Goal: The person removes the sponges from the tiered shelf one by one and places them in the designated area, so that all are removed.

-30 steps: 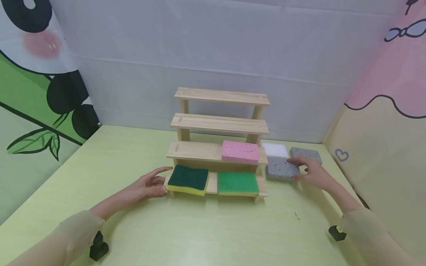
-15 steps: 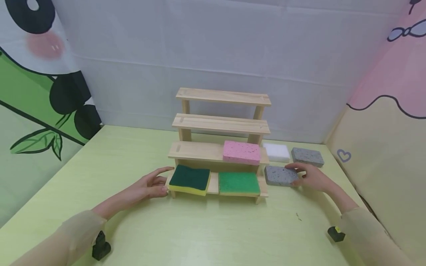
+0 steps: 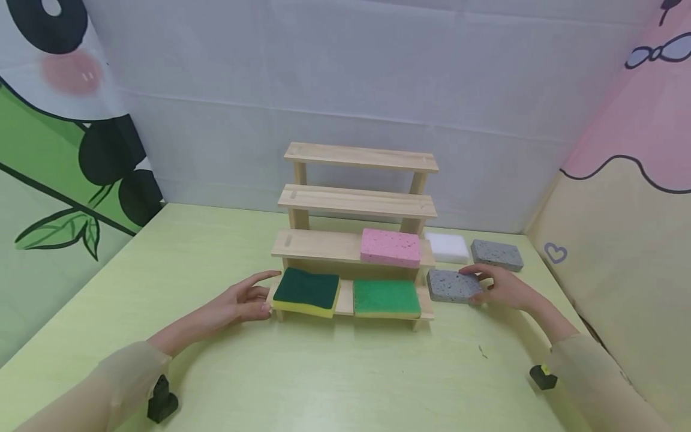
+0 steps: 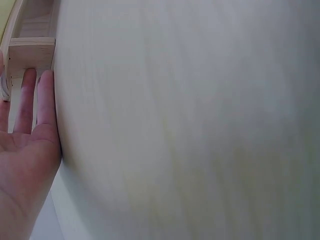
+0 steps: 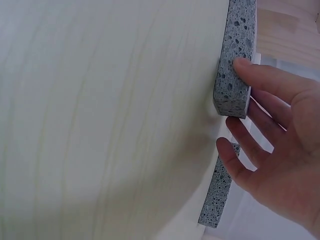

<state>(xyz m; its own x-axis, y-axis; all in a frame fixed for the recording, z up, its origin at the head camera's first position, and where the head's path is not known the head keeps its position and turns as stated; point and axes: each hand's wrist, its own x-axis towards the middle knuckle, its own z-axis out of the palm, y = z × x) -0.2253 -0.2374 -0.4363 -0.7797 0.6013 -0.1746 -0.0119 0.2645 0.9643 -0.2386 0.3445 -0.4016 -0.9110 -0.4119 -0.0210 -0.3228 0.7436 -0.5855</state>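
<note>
My right hand [image 3: 502, 288] pinches the right end of a speckled grey sponge [image 3: 452, 285], thumb on its near edge and fingers behind, as the right wrist view shows. The sponge is just right of a wooden step shelf [image 3: 315, 241]. My left hand [image 3: 237, 302] has its fingers extended at the left end of the shelf's lowest step; whether they touch it I cannot tell. On that step lie a yellow sponge with a dark green top [image 3: 306, 291] and a bright green-topped sponge [image 3: 386, 297]. A pink sponge [image 3: 390, 246] sits on the second step.
Behind the held sponge, a white sponge [image 3: 448, 248] and another grey sponge [image 3: 496, 255] lie on the pale yellow-green table [image 3: 345, 378]. A white cloth wall [image 3: 345, 90] stands behind the shelf, with printed panels on both sides.
The grey sponge in my right hand has come nearer to me and slightly left, leaving the white sponge's front in view. My left hand has stayed by the shelf.
</note>
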